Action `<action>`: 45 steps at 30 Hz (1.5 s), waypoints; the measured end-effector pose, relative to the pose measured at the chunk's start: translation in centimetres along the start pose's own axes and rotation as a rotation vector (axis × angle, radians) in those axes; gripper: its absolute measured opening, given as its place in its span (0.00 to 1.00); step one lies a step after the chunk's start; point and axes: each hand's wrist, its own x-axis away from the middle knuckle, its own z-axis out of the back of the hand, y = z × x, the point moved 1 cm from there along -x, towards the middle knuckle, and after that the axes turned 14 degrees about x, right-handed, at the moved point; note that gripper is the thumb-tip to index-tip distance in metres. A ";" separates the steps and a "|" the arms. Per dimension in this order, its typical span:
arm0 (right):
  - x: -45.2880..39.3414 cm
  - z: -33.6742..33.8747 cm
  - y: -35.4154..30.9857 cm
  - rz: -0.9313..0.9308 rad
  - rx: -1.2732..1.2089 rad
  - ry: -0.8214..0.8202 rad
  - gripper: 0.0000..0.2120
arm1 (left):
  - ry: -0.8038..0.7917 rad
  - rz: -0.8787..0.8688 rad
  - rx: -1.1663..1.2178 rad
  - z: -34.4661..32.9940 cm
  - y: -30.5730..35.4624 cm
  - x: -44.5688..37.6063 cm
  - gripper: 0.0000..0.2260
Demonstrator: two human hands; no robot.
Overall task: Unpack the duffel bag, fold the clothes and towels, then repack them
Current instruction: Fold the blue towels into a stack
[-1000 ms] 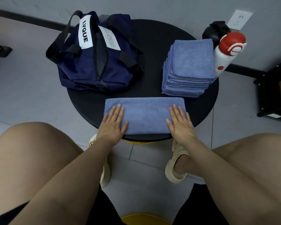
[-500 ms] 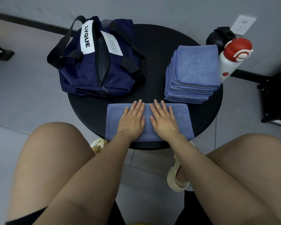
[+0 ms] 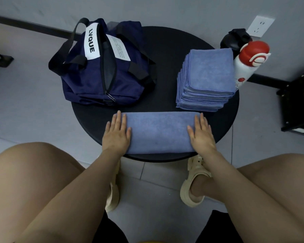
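Towel (image 3: 159,132) lies at lower centre on the tabletop (image 3: 167,53), long axis left-right; left hand (image 3: 116,135) and right hand (image 3: 201,135) press flat, fingers straight, on its opposite ends.

There is one view only, a wide-angle camera on the person's head, looking forward and steeply down. It sits close above the round table (image 3: 165,50), which fills the middle of the frame. The thighs fill the lower corners, the floor shows at left and the wall runs along the top. Straight lines bow near the frame edges.
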 end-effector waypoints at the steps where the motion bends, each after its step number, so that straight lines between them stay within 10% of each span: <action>1: 0.2 0.1 -0.1 -0.021 -0.072 0.017 0.28 | 0.017 -0.045 -0.018 -0.1 0.9 0.3 0.27; 7: 0.6 1.1 -0.4 -0.220 -0.200 0.221 0.27 | -0.094 -0.360 -0.007 -1.8 6.9 1.7 0.25; 27: 1.0 4.2 -1.4 -0.353 -0.493 0.071 0.09 | -0.263 -0.274 -0.013 -1.8 8.4 1.5 0.26; 38: 4.0 5.7 -6.0 -0.002 -0.498 0.095 0.15 | -0.096 0.027 1.230 0.1 11.8 2.2 0.11; 45: 4.7 4.2 -7.5 0.102 -0.517 -0.097 0.17 | 0.079 0.252 1.152 0.5 10.1 1.6 0.10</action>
